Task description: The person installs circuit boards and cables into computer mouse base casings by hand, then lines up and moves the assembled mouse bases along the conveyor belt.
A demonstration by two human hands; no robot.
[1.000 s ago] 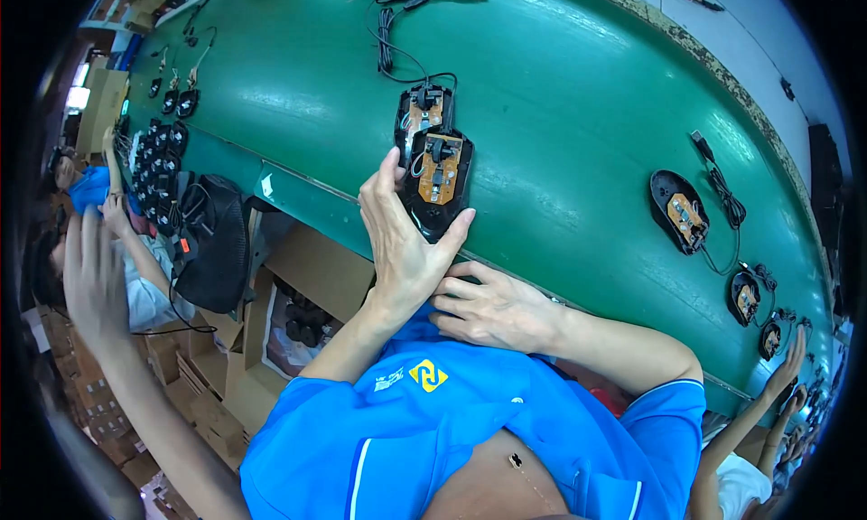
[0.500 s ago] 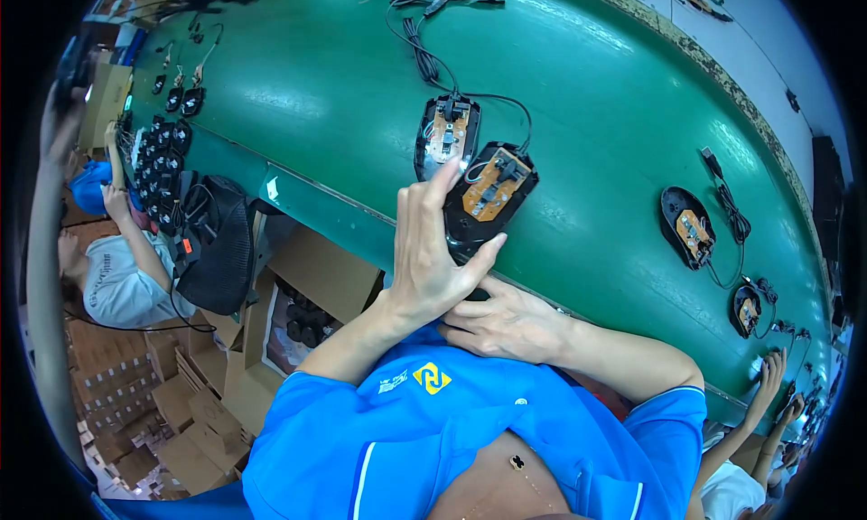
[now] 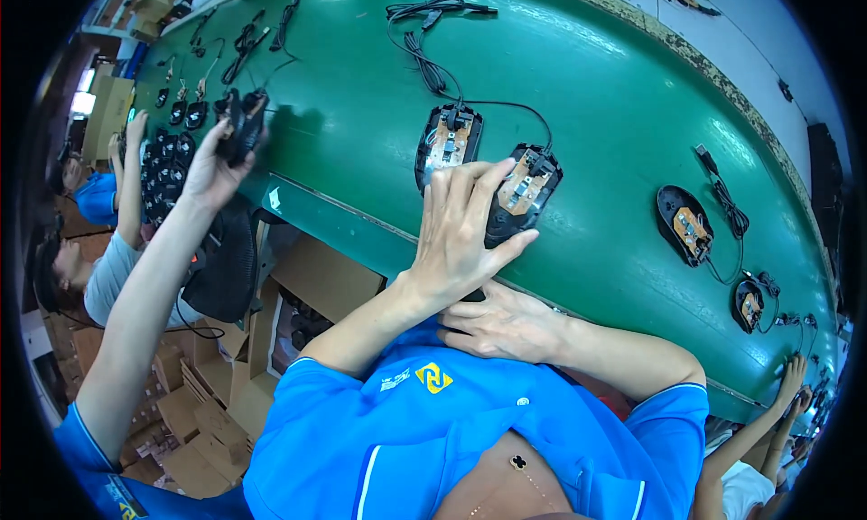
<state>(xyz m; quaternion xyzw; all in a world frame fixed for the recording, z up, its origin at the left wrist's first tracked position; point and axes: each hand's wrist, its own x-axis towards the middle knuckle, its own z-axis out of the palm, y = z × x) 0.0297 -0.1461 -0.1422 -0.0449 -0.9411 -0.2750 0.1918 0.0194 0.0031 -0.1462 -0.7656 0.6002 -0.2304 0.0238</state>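
– Where's the cam?
– Wearer's head, L of a fisheye pair, facing down. Shirt (image 3: 452, 430) v. close at 6 o'clock; L hand (image 3: 456, 222) & R hand (image 3: 508, 323) a bit farther, nr ctr.
– & the worktop (image 3: 614, 177)?
– Beyond, approx 10 thru 4 o'clock; straight edges bend twd the rim. Wide FOV, corners dark.

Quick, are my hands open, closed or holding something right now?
Left hand: holding an open mouse shell between thumb and fingers.
Right hand: fingers curled; whether it holds anything cannot be told.
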